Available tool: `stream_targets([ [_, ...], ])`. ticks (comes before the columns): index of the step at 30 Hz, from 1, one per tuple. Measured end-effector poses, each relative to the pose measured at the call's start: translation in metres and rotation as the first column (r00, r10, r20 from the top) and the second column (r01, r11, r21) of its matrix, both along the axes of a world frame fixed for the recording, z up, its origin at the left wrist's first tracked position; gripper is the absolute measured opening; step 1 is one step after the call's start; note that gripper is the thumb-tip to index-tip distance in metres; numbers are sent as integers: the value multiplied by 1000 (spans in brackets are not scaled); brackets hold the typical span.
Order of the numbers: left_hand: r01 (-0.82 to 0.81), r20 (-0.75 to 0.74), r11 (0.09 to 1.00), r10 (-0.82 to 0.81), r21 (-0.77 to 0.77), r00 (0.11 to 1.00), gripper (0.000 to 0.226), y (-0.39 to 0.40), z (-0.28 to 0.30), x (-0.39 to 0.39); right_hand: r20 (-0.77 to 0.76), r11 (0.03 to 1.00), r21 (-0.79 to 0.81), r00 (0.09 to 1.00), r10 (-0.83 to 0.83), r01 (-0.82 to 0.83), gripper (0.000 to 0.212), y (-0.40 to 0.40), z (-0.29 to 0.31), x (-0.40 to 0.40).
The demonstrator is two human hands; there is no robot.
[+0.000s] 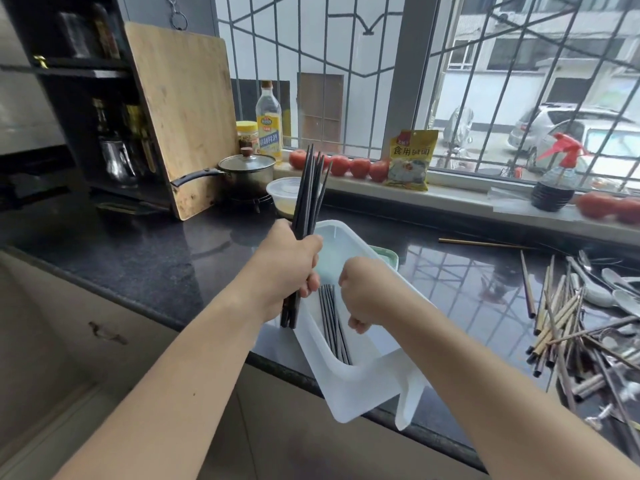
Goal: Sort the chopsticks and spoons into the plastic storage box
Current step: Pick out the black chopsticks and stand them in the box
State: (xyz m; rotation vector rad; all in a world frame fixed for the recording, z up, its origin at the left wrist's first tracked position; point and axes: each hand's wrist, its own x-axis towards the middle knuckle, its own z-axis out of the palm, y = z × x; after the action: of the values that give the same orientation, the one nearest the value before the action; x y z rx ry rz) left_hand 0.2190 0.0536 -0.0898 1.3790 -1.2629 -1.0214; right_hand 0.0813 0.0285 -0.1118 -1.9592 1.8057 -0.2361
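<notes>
Looking down: a head view over a dark stone surface point(145, 258) by a barred window.
Hidden or unclear: the right hand's fingers are turned away, so whether that grip closes on anything cannot be told; the heap at the right edge is cut off by the frame and its pieces tangle together.
Left hand point(289, 268): raised at the box's left rim, fingers and thumb wrapped round a bundle of dark chopsticks point(308, 188) that stands nearly upright, tips fanned at the top, lower ends poking out below the fist.
Right hand point(367, 292): curled knuckles-up inside the box, just above the chopsticks lying there.
Plastic storage box point(360, 382): translucent white, long, lying slantwise with its near end past the surface's front edge.
Box contents: a row of dark chopsticks in the box point(333, 323), laid lengthwise and side by side.
Unsorted heap point(568, 327): bamboo and dark chopsticks with white spoons point(602, 289), well apart to the right of the box.
Behind: a lidded saucepan point(246, 174), a leaning cutting board point(183, 112), tomatoes point(349, 166) on the sill.
</notes>
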Motion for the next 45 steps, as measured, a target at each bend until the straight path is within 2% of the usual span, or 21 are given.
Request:
stream_targets([
  [2, 18, 6, 1000, -18, -2, 1000, 11, 0, 1, 1, 167, 972, -228, 986, -16, 55, 20, -2, 2, 0],
  [4, 51, 26, 999, -51, -15, 998, 12, 2, 1, 1, 403, 910, -384, 915, 15, 154, 19, 0, 8, 0],
  [6, 108, 36, 993, -107, -37, 994, 10, 5, 3, 1, 501, 908, -390, 862, 70, 153, 25, 2, 12, -1],
  [10, 172, 30, 983, -170, -67, 985, 9, 12, 7, 2, 566, 931, -356, 810, 151, 76, 29, 7, 20, 0],
  [15, 224, -33, 972, -227, -65, 973, 16, 16, 10, 3, 665, 912, -379, 731, 152, 155, 23, 14, 26, -4],
  [16, 208, -57, 977, -211, -54, 976, 17, 16, 9, 2, 725, 898, -387, 671, 155, 211, 21, 14, 27, -4],
  [19, 100, -149, 995, -102, -21, 984, 16, 13, 5, 3, 903, 806, -372, 381, 199, 460, 19, 15, 36, -14],
  [20, 67, -175, 998, -69, -13, 982, 16, 12, 4, 5, 911, 756, -380, 358, 206, 533, 19, 15, 37, -18],
  [21, 44, -181, 999, -45, -10, 982, 16, 12, 3, 7, 896, 709, -411, 398, 197, 574, 20, 14, 37, -22],
  [22, 31, -164, 999, -32, -10, 986, 16, 11, 3, 8, 852, 672, -469, 494, 174, 573, 20, 12, 34, -23],
  [24, 20, -97, 999, -22, -27, 995, 13, 11, 2, 6, 638, 677, -603, 764, 92, 422, 20, 9, 25, -17],
  [25, 13, -54, 999, -15, -43, 998, 13, 11, 1, 3, 490, 743, -600, 870, 47, 297, 20, 8, 20, -11],
  [27, -14, 20, 996, 16, -83, 1000, 15, 11, -1, -3, 182, 916, -394, 983, -11, 83, 23, 7, 14, -2],
  [29, -53, 33, 992, 58, -115, 998, 17, 10, -3, -5, -9, 992, -126, 1000, 17, -18, 25, 6, 10, 1],
  [31, -85, -9, 990, 85, -110, 996, 14, 9, -3, -5, -77, 996, 66, 995, 64, -59, 24, 8, 7, 2],
  [35, -103, -59, 993, 99, -66, 993, 6, 6, -4, -4, -64, 981, 190, 997, 43, -30, 24, 6, 0, 3],
  [37, -81, -14, 995, 81, -57, 997, 6, 7, -3, -5, -57, 992, 129, 998, 27, -20, 11, 4, 2, 2],
  [40, -18, 22, 999, 19, -44, 1000, 9, 10, 1, -5, 29, 991, -129, 999, 21, -17, 31, 0, 4, -1],
  [43, 74, -44, 997, -75, -30, 996, 11, 16, 8, -3, 296, 932, -356, 954, 48, 63, 23, 2, 9, -2],
  [45, 107, -90, 994, -110, -38, 990, 12, 20, 10, -1, 448, 918, -382, 890, 88, 102, 27, 5, 14, -1],
])
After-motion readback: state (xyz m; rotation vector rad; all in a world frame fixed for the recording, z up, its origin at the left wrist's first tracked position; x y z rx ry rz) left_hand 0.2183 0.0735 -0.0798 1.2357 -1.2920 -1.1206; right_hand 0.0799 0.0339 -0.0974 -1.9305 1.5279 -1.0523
